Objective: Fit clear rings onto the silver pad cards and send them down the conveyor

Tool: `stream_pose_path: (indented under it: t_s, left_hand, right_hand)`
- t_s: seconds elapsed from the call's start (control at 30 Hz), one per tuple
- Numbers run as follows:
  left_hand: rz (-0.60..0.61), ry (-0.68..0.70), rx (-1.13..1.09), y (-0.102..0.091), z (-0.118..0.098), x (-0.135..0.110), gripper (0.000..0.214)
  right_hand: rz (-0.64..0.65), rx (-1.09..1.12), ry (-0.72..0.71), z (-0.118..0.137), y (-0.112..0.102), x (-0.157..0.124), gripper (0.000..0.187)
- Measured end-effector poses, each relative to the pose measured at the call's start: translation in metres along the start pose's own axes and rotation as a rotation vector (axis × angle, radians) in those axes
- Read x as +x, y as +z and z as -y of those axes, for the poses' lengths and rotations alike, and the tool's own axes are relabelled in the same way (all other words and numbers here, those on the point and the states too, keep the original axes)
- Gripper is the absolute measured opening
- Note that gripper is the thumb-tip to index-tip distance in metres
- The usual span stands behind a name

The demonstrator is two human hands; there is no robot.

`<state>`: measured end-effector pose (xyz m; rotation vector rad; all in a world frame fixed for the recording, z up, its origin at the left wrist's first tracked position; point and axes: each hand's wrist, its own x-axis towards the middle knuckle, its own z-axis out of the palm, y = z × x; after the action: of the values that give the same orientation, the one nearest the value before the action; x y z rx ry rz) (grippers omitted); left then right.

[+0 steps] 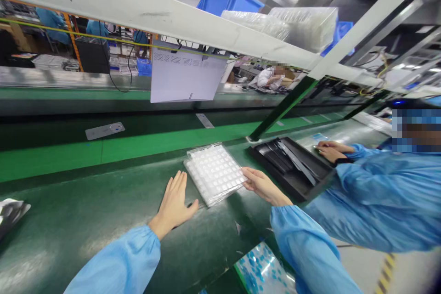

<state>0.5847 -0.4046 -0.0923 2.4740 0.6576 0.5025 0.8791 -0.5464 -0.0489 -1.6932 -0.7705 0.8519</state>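
On the green bench top lies a stack of clear plastic trays (217, 172) with rows of round white pieces in the pockets. The uppermost tray sits slightly askew on the ones beneath. My right hand (262, 185) pinches the right edge of the stack between thumb and fingers; how many trays it grips is hidden. To the left of the trays, my left hand (175, 202) is stretched flat over the bench, thumb spread, holding nothing. A small gap separates it from the trays' left side.
A black bin (292, 165) with dark strips stands at the right, beside a co-worker in a blue smock (386, 188). A sheet with blue dots (263, 268) lies at the near edge. Flat phone-shaped panels (105, 131) rest on the green belt (144, 148). A slanted post (282, 108) rises behind.
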Motion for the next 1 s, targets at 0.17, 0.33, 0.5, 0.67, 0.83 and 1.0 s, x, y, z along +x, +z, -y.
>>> stream_pose_path:
  t_s: [0.17, 0.33, 0.5, 0.67, 0.83, 1.0]
  left_hand:
    - [-0.111, -0.036, 0.028, -0.021, 0.033, -0.016, 0.068]
    - [-0.079, -0.066, 0.09, -0.043, 0.046, -0.039, 0.087]
    - [0.053, -0.096, 0.106, -0.044, 0.036, -0.035, 0.122]
    - [0.073, -0.114, 0.029, -0.03, 0.027, -0.01, 0.149]
    - [0.103, -0.082, 0.068, -0.019, 0.023, 0.01, 0.155]
    - [0.107, -0.072, 0.108, -0.017, 0.022, 0.01, 0.15]
  right_hand:
    - [0.008, 0.038, 0.013, 0.008, 0.014, -0.01, 0.059]
    - [0.023, -0.02, 0.018, 0.021, 0.035, -0.019, 0.061]
    - [0.001, -0.143, -0.022, 0.036, 0.053, -0.026, 0.064]
    - [-0.067, -0.271, -0.052, 0.048, 0.063, -0.03, 0.062]
    - [-0.097, -0.348, -0.055, 0.057, 0.071, -0.032, 0.062]
    - [-0.075, -0.412, -0.054, 0.067, 0.079, -0.034, 0.06]
